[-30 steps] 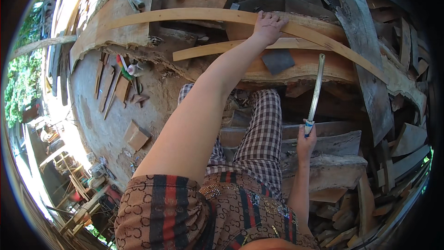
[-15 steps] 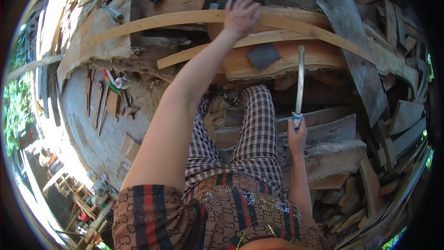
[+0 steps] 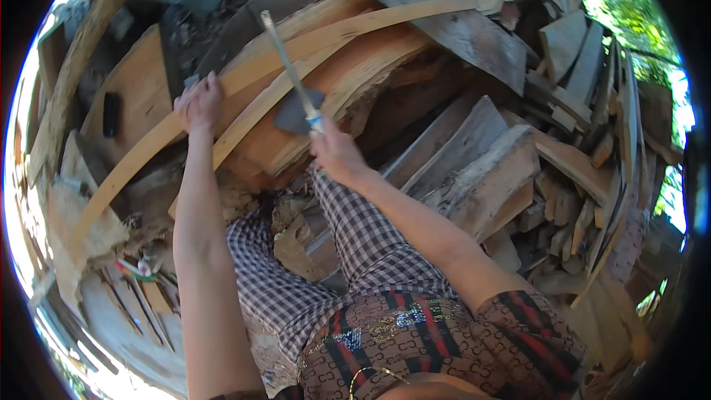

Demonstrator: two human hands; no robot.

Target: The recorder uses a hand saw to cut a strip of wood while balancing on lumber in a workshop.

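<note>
My left hand (image 3: pixel 198 102) is stretched out and rests palm down on a long curved strip of pale wood (image 3: pixel 355 26) that arches across the woodpile. My right hand (image 3: pixel 335 150) grips the handle of a long flat metal file (image 3: pixel 290 70), whose blade points up and to the left over the curved strip. A thick slab of orange-brown wood (image 3: pixel 348 85) lies under both strips. A small dark grey flat piece (image 3: pixel 293 112) sits on that slab just beside the file's handle end.
Rough split logs and planks (image 3: pixel 481 170) are heaped to the right. My checked trouser legs (image 3: pixel 355 237) fill the lower middle. Small wooden pieces and tools lie on the concrete ground (image 3: pixel 141 296) at lower left. Green foliage (image 3: pixel 629 0) shows at upper right.
The view has swung to the right. My right hand has lifted the file and tilted its blade leftward over the curved strip. My left hand stays on the strip.
</note>
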